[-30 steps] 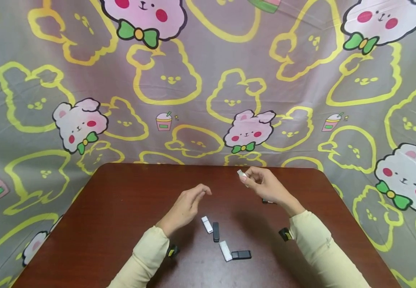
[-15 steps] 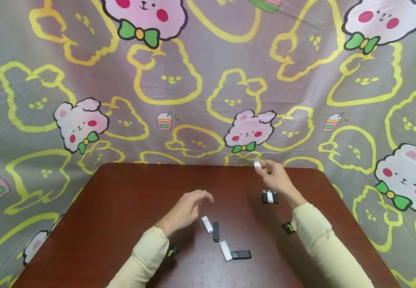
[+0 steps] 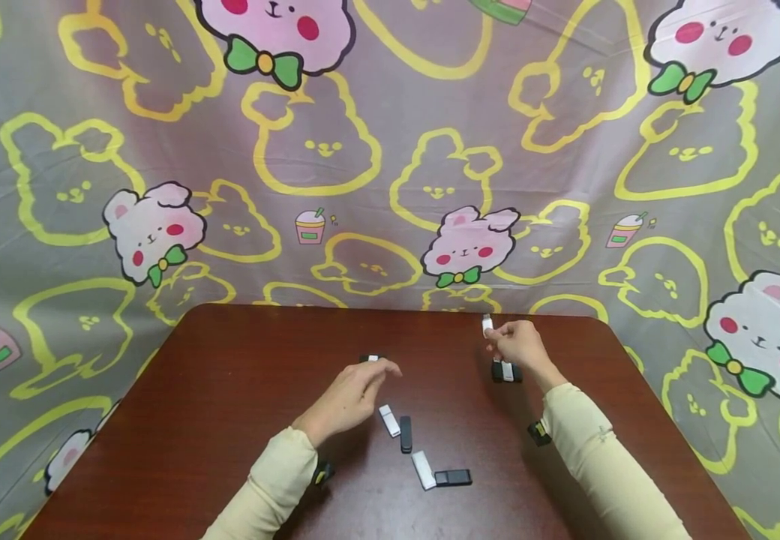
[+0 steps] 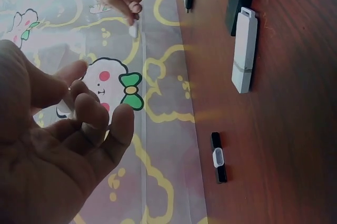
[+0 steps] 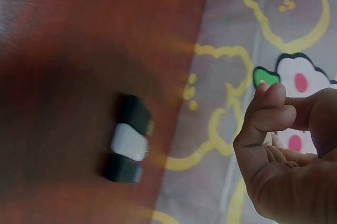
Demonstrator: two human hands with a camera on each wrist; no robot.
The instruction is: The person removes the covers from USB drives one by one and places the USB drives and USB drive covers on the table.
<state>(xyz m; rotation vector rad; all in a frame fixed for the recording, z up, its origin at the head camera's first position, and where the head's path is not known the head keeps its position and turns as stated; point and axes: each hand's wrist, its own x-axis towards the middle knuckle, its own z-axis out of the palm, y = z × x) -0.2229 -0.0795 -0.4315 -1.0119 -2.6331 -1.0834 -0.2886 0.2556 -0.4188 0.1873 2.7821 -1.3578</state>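
A small white cap (image 3: 487, 323) sits pinched in the right hand (image 3: 518, 346) fingers, raised above a black-and-white cluster of drives (image 3: 506, 371) on the worktop (image 3: 228, 390). The left hand (image 3: 349, 394) (fingers relaxed, holding nothing) hovers beside a white drive (image 3: 388, 421).

The head view looks forward and down across the whole bench (image 3: 228, 390) toward the cartoon backdrop (image 3: 390, 150). Each wrist view sits close behind its own palm, skimming the bench top; all three share the far bench edge and backdrop.
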